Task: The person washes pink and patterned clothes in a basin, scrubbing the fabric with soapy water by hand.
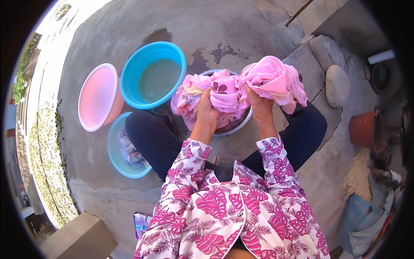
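Observation:
Both hands grip a large bunched pink patterned cloth (223, 100) in front of my knees. My left hand (207, 108) holds a gathered part that bears a dark flower print. Higher and to the right, my right hand (260, 105) is closed on a thick fold of the same cloth. Beneath the cloth stands a round basin (244, 121), mostly covered, with a light rim and a dark inside. Part of the cloth hangs over that basin; how much lies in it is hidden.
Left of the cloth are a blue basin (129, 77) of cloudy water and a tilted pink basin (93, 97). A pale blue basin (113, 152) with wet cloth sits by my left knee. On the right are stones (337, 85) and a reddish-brown bucket (362, 131). A printed packet (141, 223) lies behind left.

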Demonstrator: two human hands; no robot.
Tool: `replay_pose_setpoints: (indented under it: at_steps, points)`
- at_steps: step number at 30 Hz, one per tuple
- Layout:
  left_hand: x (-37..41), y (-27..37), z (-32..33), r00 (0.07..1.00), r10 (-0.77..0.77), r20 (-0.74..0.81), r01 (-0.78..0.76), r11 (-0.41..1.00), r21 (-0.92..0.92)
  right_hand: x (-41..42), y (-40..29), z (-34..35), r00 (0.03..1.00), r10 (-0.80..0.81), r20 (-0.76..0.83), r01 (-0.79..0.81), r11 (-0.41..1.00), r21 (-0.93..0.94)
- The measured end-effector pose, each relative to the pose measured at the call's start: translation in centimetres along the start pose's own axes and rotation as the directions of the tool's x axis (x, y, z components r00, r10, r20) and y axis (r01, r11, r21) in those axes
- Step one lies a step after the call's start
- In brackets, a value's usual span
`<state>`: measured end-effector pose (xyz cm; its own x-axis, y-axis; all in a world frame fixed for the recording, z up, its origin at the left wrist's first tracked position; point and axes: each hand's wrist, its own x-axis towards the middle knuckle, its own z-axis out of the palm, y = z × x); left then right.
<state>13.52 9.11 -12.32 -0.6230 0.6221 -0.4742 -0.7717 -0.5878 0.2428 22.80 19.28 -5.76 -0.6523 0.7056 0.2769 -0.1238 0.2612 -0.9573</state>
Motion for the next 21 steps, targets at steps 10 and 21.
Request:
replay_pose_setpoints:
  at_steps: [10, 21]
  points:
    - [-1.1, -2.3, -1.9, 0.997, -0.066, -0.027, 0.068, 0.995, 0.077, -1.2, 11.5, 3.5, 0.866, -0.344, 0.363, 0.493, 0.458, -0.740]
    - [-1.6, -1.6, -3.1, 0.991, -0.118, 0.065, 0.123, 0.990, -0.071, -6.0, 4.1, 4.9, 0.955, -0.228, 0.190, 0.288, 0.871, -0.398]
